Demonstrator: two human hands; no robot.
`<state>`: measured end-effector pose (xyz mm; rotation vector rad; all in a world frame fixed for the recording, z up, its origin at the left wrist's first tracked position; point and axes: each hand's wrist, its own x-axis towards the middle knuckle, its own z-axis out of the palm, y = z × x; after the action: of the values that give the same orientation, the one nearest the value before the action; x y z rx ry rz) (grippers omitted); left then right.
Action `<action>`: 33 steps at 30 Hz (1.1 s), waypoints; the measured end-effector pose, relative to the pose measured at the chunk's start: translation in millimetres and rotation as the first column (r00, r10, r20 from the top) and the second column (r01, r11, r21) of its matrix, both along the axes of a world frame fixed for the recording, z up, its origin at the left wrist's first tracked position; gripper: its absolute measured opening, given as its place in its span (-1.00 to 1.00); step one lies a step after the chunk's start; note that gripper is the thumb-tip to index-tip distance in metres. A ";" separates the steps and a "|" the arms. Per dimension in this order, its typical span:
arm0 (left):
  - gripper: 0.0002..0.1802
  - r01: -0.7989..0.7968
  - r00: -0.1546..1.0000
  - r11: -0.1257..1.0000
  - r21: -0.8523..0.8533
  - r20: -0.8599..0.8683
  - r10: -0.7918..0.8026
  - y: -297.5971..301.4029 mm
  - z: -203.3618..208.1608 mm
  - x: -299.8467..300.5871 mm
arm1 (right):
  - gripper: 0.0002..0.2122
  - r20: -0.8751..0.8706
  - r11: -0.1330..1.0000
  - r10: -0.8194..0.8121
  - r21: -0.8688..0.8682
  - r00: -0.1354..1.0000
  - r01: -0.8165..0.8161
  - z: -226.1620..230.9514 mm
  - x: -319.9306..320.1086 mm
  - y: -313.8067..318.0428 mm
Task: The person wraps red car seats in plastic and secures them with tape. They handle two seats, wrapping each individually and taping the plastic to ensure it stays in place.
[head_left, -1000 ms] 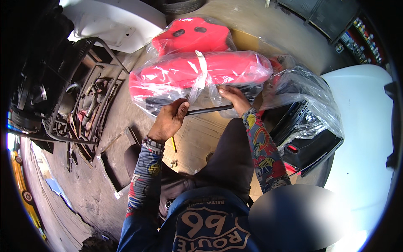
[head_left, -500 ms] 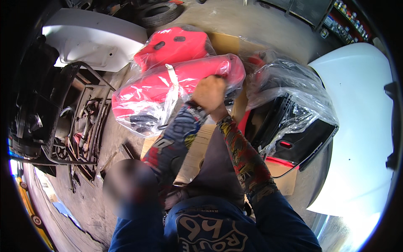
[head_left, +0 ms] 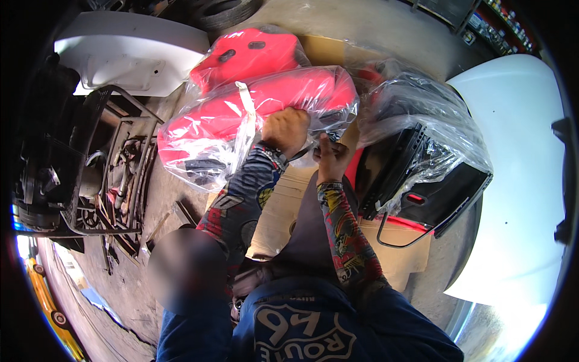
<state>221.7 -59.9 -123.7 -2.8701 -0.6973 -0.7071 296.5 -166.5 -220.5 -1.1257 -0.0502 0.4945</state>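
A red car seat lies in clear plastic wrap in front of me, a pale strip running over it. My left hand is closed in a fist at its near edge, against the plastic; what the fist holds is hidden. Just right of it, my right hand has its fingers curled and thumb up beside small dark parts at the seat's near right corner. A thin dark piece shows between the two hands, too small to name. Patterned sleeves cover both forearms.
Behind lies another wrapped red seat part. At right stands a black-and-red seat partly in plastic, with a bent metal bar. Cardboard lies beneath. White panels flank the area; a metal frame holds scrap at left.
My hands were overlapped at the seat's near edge and are now apart: the left has shifted left, the right has drawn right and toward me. The view has also shifted slightly.
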 end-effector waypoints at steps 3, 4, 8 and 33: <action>-0.88 -0.033 0.998 0.967 0.253 0.053 0.020 -3.1 -14.6 -1.1 | -0.54 0.241 0.993 -0.116 0.028 0.964 0.112 28.6 -11.2 4.3; -0.91 -0.035 0.975 0.924 0.380 0.214 -0.051 -1.6 -14.4 -0.7 | -0.50 0.423 0.993 -0.108 0.005 0.900 0.117 37.7 -13.0 9.6; -0.71 0.034 0.994 0.746 -0.665 -0.057 -0.097 10.0 8.4 -6.1 | -0.37 0.349 0.888 -0.044 -0.416 0.936 0.197 40.3 -4.0 39.5; -0.79 -0.338 0.901 0.678 -0.652 -0.432 0.034 -175.5 -339.7 -183.5 | -0.70 0.119 0.721 0.671 -0.335 0.732 -0.607 63.6 3.5 15.7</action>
<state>38.2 -235.4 -463.4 -3.3378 -1.4431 0.2690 300.0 -150.8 -157.0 -1.4341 -0.6233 1.0183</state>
